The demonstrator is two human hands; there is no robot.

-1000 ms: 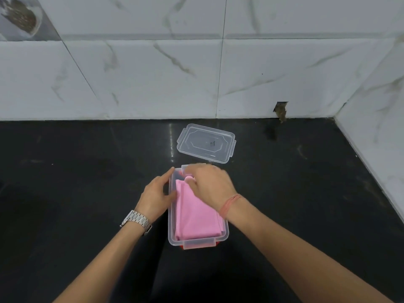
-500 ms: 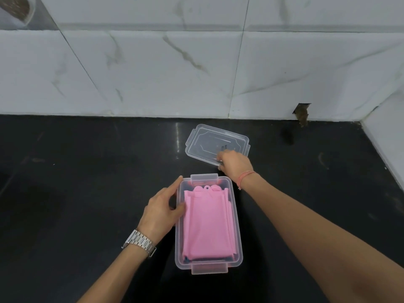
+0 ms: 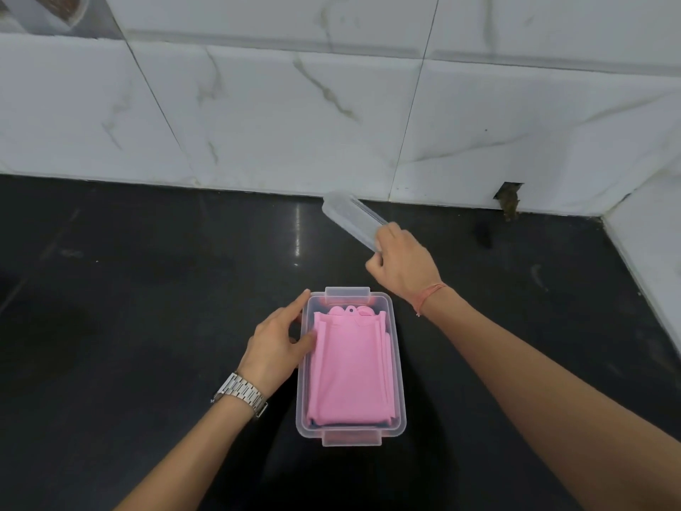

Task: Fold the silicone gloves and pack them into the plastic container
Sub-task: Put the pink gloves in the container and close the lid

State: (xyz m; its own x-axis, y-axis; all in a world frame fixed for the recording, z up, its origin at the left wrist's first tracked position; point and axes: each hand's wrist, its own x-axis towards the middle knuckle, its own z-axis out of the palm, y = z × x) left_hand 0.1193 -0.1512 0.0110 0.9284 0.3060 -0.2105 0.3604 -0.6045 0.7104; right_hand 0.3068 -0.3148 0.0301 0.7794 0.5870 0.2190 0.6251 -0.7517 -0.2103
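Folded pink silicone gloves (image 3: 350, 366) lie flat inside a clear plastic container (image 3: 400, 370) on the black counter. My left hand (image 3: 276, 344) rests against the container's left wall, thumb on the rim, gripping it. Beyond the container, my right hand (image 3: 403, 265) is closed on one end of the clear lid (image 3: 348, 217). The lid is lifted off the counter and tilted up on edge. The container's top stands uncovered.
A black counter (image 3: 147, 326) runs back to a white marble-tiled wall (image 3: 294, 123), with another tiled wall at the right (image 3: 652, 252). A small broken hole (image 3: 508, 199) sits at the wall's base, back right.
My right hand left the gloves, reached back to the lid, took hold of it and raised it off the counter, tilted. The left hand stayed on the container's side.
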